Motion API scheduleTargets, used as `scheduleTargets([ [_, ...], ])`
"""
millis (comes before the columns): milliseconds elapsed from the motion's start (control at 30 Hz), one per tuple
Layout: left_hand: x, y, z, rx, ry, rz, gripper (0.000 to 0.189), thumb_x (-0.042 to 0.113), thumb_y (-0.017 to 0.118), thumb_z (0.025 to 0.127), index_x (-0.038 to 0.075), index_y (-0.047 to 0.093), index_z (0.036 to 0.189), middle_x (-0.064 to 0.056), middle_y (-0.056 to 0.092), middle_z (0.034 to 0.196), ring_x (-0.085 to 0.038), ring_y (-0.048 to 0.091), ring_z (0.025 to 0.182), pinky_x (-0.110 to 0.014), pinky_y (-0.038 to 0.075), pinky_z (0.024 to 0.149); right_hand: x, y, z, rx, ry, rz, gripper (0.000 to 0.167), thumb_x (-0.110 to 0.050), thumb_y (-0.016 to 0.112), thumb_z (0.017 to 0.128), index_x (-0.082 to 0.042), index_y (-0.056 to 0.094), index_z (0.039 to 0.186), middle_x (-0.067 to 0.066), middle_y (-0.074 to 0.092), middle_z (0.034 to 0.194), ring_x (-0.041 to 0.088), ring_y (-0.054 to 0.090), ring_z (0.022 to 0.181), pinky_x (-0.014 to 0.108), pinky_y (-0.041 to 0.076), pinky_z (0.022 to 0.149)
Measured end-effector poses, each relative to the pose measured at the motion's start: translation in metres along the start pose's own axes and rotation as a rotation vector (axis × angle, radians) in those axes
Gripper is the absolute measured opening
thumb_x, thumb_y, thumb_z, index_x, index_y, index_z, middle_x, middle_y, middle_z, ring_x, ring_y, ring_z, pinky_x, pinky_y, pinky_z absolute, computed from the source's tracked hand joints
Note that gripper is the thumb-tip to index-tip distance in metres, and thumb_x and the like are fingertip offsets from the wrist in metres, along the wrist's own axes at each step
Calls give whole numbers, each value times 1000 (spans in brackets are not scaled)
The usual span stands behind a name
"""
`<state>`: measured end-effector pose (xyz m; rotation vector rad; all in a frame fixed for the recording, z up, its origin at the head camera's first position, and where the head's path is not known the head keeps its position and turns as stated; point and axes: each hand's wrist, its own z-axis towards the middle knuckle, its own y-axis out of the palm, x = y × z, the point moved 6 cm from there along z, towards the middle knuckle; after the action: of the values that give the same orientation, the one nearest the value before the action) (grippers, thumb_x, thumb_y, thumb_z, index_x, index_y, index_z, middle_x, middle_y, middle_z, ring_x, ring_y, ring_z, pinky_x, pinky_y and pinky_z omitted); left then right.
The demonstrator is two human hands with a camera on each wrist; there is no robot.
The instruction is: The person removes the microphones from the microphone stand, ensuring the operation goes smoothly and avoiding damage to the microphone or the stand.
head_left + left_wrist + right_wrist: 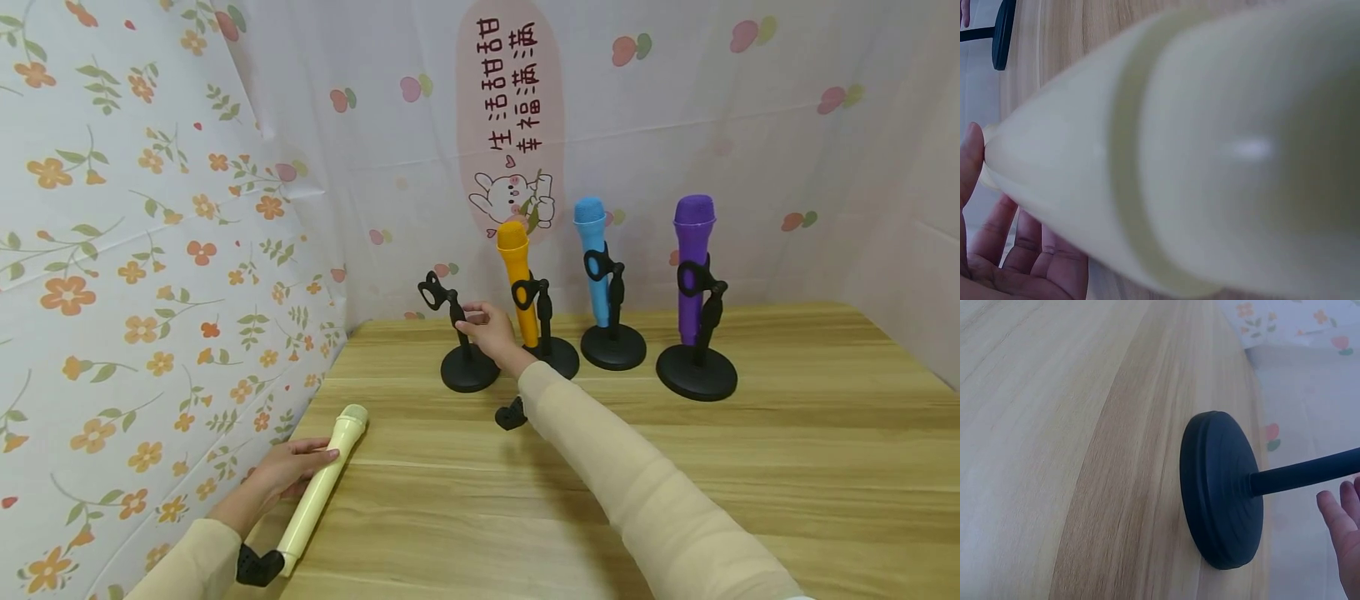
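In the head view, my left hand (288, 471) holds a pale yellow microphone (321, 492) at the table's left side, thumb across its body. The microphone slants, its head pointing away. Its pale body (1060, 137) fills much of the left wrist view, thumb and fingers at its far end. My right hand (491, 332) grips the upright post of the leftmost black microphone stand (467, 371), thumb overlapping the post. That stand's clip holds no microphone. In the right wrist view, the stand's round base (1222, 490) rests on the table and some fingers show beside the post.
Three more black stands hold an orange microphone (516, 258), a blue microphone (592, 233) and a purple microphone (693, 242), in a row to the right. The orange one stands close beside my right hand. Printed curtains (390, 167) border the wooden table (810, 467) behind and left.
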<state>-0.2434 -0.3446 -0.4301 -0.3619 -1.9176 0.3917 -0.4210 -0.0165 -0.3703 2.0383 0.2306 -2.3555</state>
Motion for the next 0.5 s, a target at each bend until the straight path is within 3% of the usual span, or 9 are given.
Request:
scheduleTargets([
  [500,4,-3,1,24,15,-52,72,32,70,91,-5,39,144,-17,63,123,-18,66,95,-36,56,76,2,-6,-4,-36,15,40,40,-14,68,93,-4,57,130,14,62,117,27,60,106,40,51,91],
])
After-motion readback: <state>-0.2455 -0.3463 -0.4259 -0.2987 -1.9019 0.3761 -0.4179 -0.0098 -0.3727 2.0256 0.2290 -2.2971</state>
